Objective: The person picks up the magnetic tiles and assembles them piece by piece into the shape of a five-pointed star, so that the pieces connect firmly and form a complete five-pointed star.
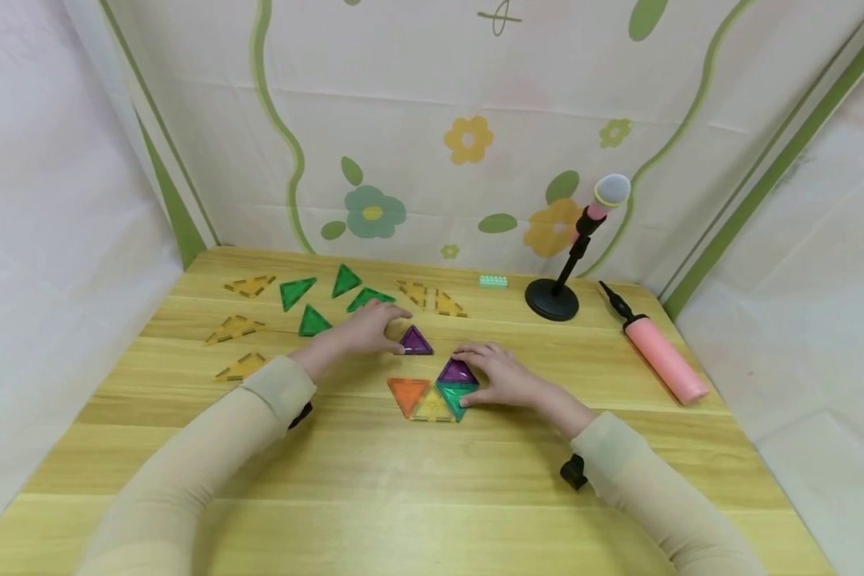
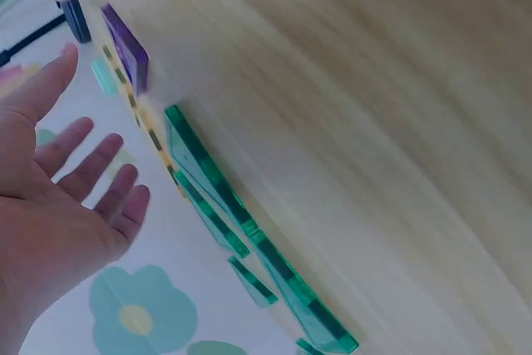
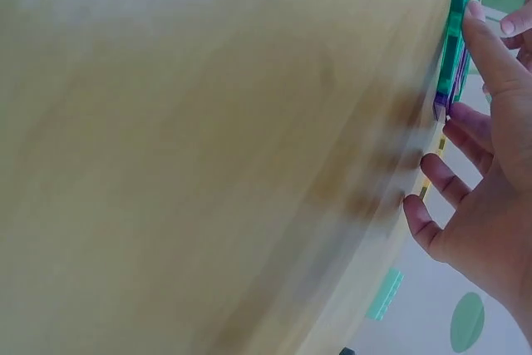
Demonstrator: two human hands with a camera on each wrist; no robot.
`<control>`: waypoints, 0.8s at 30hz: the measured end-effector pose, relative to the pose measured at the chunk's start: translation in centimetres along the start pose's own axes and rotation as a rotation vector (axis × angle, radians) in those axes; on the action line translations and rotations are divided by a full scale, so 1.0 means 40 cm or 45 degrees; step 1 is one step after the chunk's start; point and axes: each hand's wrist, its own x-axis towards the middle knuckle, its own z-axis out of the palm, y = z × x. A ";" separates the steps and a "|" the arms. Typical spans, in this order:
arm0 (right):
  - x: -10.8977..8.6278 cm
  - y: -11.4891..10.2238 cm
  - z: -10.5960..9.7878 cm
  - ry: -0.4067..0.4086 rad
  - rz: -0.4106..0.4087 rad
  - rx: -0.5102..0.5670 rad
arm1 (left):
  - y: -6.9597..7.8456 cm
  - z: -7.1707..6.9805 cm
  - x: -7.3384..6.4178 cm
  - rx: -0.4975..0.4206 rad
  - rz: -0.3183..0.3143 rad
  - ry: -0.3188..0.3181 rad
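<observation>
My left hand (image 1: 370, 328), fingers loosely spread, is beside a loose purple triangle magnetic tile (image 1: 416, 342); in the left wrist view a gap separates the hand (image 2: 66, 180) from that tile (image 2: 126, 49). My right hand (image 1: 504, 374) spans two joined tiles, its thumb on the teal-green triangle (image 1: 450, 394) and its index finger at the top of a second purple triangle (image 1: 457, 372). The right wrist view shows the thumb at the green tile's edge (image 3: 453, 43). A yellow triangle (image 1: 434, 406) and an orange triangle (image 1: 407, 394) continue the row to the left.
Several green triangles (image 1: 314, 321) and yellow triangles (image 1: 239, 328) lie at the back left, with two yellow ones (image 1: 450, 303) behind the hands. A mint block (image 1: 493, 282), a microphone on a stand (image 1: 553, 298) and a pink pump (image 1: 666, 358) are at the back right.
</observation>
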 end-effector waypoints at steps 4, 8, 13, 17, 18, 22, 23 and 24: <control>-0.003 0.006 -0.001 0.004 0.002 -0.004 | -0.014 0.003 0.028 0.027 0.003 -0.018; -0.002 0.007 -0.002 -0.008 0.011 -0.022 | -0.029 0.010 0.054 0.054 0.004 -0.065; 0.000 0.008 0.000 -0.006 0.004 -0.054 | -0.046 0.020 0.076 0.061 0.031 -0.127; 0.000 0.010 0.001 -0.006 0.003 -0.062 | -0.052 0.027 0.084 0.064 0.036 -0.116; 0.000 0.010 0.001 -0.009 0.003 -0.064 | -0.053 0.028 0.086 0.055 0.031 -0.114; -0.002 0.010 0.001 -0.019 -0.007 -0.086 | -0.053 0.032 0.086 0.010 0.026 -0.117; -0.002 0.010 0.001 -0.021 -0.010 -0.092 | -0.053 0.032 0.086 0.003 0.027 -0.117; -0.003 0.011 0.002 -0.022 -0.014 -0.097 | -0.052 0.033 0.086 -0.001 0.030 -0.115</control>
